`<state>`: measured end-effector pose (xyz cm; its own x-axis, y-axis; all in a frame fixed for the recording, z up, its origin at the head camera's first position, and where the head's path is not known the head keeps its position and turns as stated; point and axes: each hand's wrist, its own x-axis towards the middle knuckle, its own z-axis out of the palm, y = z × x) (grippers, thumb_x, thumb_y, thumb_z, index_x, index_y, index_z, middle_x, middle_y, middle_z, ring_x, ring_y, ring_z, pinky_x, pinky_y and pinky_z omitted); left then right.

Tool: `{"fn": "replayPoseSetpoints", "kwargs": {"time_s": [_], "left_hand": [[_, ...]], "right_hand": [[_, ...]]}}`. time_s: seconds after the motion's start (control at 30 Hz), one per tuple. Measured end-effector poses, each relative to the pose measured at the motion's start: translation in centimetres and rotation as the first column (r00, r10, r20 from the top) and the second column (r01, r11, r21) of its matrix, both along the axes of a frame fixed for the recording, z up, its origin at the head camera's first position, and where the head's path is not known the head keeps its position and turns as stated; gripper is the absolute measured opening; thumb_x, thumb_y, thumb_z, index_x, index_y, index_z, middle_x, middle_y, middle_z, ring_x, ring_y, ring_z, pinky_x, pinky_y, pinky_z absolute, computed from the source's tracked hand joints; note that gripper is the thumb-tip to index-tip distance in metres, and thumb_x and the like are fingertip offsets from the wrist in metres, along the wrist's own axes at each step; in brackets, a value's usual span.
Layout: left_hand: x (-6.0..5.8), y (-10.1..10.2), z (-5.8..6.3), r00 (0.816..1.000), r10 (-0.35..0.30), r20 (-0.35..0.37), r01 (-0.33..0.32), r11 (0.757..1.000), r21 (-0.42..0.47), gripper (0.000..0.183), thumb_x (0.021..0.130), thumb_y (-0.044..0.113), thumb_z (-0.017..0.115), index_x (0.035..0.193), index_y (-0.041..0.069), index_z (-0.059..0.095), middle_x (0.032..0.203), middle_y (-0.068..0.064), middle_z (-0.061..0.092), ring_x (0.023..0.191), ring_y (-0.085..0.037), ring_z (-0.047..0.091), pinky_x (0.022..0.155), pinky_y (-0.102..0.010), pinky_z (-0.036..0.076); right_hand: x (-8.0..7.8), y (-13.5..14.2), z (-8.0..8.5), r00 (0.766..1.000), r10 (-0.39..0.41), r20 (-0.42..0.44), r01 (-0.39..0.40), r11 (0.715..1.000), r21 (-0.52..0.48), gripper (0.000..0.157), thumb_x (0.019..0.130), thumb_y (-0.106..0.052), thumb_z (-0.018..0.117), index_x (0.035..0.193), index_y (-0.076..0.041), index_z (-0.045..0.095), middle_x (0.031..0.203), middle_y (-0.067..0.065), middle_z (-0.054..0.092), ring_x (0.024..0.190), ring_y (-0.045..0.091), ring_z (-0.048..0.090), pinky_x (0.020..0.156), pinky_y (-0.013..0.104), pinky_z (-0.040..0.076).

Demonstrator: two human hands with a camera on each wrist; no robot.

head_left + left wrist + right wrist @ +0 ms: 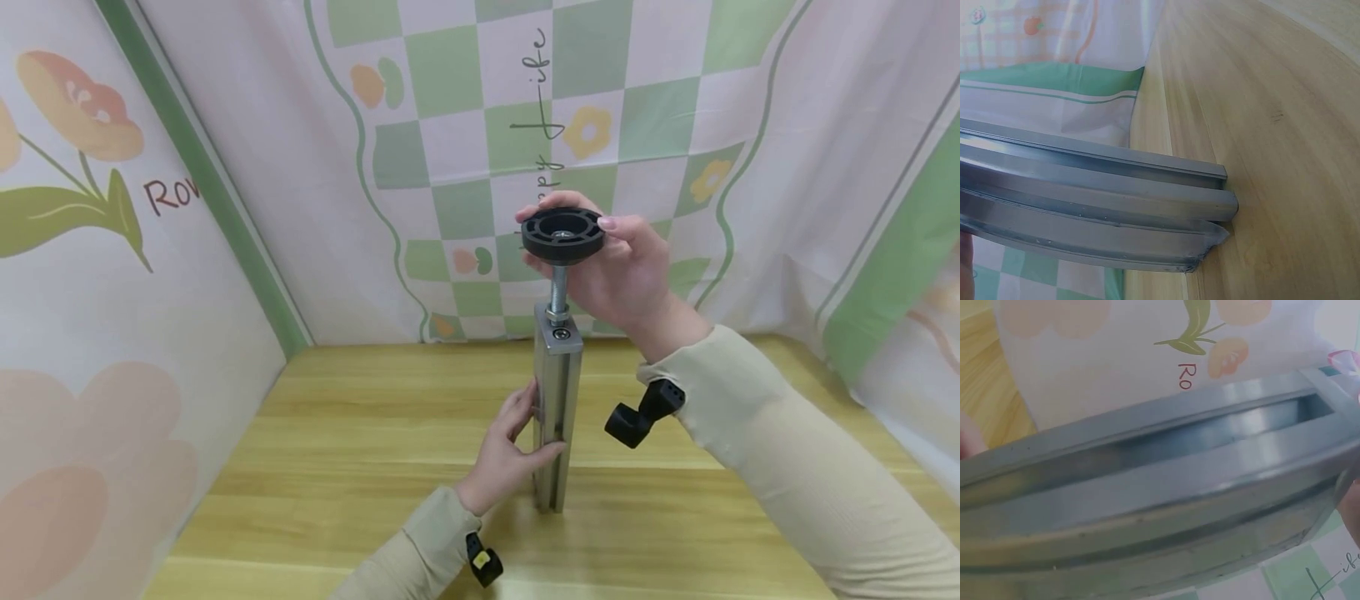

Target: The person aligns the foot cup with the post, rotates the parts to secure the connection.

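Note:
A slotted aluminium profile [557, 417] stands upright on the wooden table. A metal plate [570, 342] caps its top, fixed by a screw. From the plate rises a threaded rod [558, 287] with a nut, bearing a round black levelling foot [562, 250]. My right hand [618, 267] grips the foot's rim between thumb and fingers. Lower down, my left hand [506, 454] holds the profile, thumb on the near side and fingers on the left. The left wrist view has the profile's bottom end [1210, 212] against the table; the right wrist view has its slotted sides [1166, 481] close up.
The wooden table [360, 408] extends around the profile. Printed curtains [247, 125] hang behind it and at both sides. Black camera mounts sit on the left wrist [483, 562] and right wrist [637, 417].

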<state>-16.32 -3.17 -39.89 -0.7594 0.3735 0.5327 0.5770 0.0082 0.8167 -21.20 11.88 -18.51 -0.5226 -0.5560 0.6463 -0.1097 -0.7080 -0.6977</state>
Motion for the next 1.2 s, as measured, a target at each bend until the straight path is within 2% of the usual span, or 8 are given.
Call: {"fn": "replayPoseSetpoints", "kwargs": {"time_s": [0.37,0.53,0.67,0.73,0.9,0.97,1.07,1.2], "left_hand": [[0.0,0.1,-0.2,1.000,0.001,-0.017,-0.001,1.000,0.008,0.086,0.082,-0.002,0.070,0.150,0.018,0.020,0.131,-0.020,0.044,0.108,-0.014,0.048,0.110,-0.040,0.037],[-0.1,0.1,-0.2,1.000,-0.001,-0.016,0.001,1.000,0.013,0.084,0.082,-0.002,0.069,0.150,0.013,0.021,0.130,-0.020,0.045,0.108,-0.013,0.048,0.109,-0.040,0.038],[-0.1,0.1,-0.3,1.000,-0.004,-0.013,0.004,1.000,0.020,0.082,0.082,-0.004,0.069,0.149,0.007,0.023,0.130,-0.021,0.045,0.109,-0.014,0.049,0.109,-0.040,0.038],[-0.1,0.1,-0.2,1.000,-0.004,-0.011,0.004,1.000,0.021,0.081,0.081,-0.004,0.069,0.148,0.004,0.024,0.130,-0.021,0.045,0.108,-0.014,0.049,0.110,-0.040,0.038],[0.0,0.1,-0.2,1.000,-0.006,0.013,0.006,1.000,0.021,0.081,0.081,-0.004,0.069,0.148,0.003,0.024,0.130,-0.020,0.045,0.108,-0.013,0.048,0.110,-0.040,0.036],[0.1,0.0,-0.2,1.000,-0.007,0.013,0.006,1.000,0.022,0.081,0.082,-0.004,0.069,0.148,0.004,0.023,0.130,-0.020,0.045,0.108,-0.013,0.048,0.111,-0.040,0.036],[0.0,0.1,-0.2,1.000,-0.007,-0.008,0.007,1.000,0.023,0.083,0.082,-0.004,0.069,0.149,0.009,0.022,0.129,-0.020,0.045,0.108,-0.013,0.048,0.110,-0.041,0.037],[-0.1,0.1,-0.2,1.000,-0.007,-0.014,0.008,1.000,0.020,0.086,0.082,-0.003,0.069,0.150,0.018,0.021,0.130,-0.019,0.045,0.108,-0.011,0.047,0.110,-0.039,0.037]], "right_hand": [[0.8,0.5,0.1,0.934,-0.317,-0.163,0.327,0.945,0.032,0.027,0.090,-0.016,0.055,0.113,-0.005,0.051,0.119,0.012,0.058,0.111,0.023,0.055,0.099,0.029,0.045],[1.8,0.4,0.3,0.839,-0.520,-0.162,0.537,0.838,0.092,0.023,0.085,-0.008,0.054,0.109,-0.008,0.051,0.114,0.010,0.057,0.108,0.022,0.056,0.096,0.025,0.046],[2.8,0.1,0.7,0.727,-0.664,-0.176,0.687,0.706,0.170,0.029,0.081,0.000,0.052,0.107,-0.013,0.050,0.110,0.009,0.054,0.100,0.019,0.057,0.086,0.020,0.051],[3.2,-0.2,0.9,0.649,-0.731,-0.212,0.761,0.618,0.198,0.032,0.080,0.002,0.056,0.106,-0.015,0.050,0.107,0.008,0.053,0.094,0.017,0.057,0.079,0.017,0.052],[3.9,-0.9,1.2,0.387,-0.850,-0.358,0.920,0.333,0.204,0.038,0.077,-0.003,0.071,0.105,-0.013,0.049,0.101,0.000,0.051,0.093,0.015,0.052,0.081,0.020,0.043],[4.0,-1.2,1.2,0.293,-0.868,-0.400,0.954,0.240,0.180,0.041,0.075,-0.006,0.075,0.105,-0.010,0.048,0.100,-0.002,0.050,0.095,0.012,0.049,0.086,0.023,0.040],[4.0,-1.5,1.2,0.189,-0.878,-0.439,0.981,0.145,0.133,0.047,0.071,-0.009,0.079,0.106,-0.006,0.047,0.097,-0.005,0.049,0.096,0.008,0.046,0.089,0.024,0.037],[4.0,-1.8,1.1,0.102,-0.882,-0.461,0.995,0.079,0.068,0.055,0.067,-0.009,0.083,0.106,-0.002,0.046,0.093,-0.010,0.047,0.092,0.006,0.045,0.088,0.023,0.036]]}}
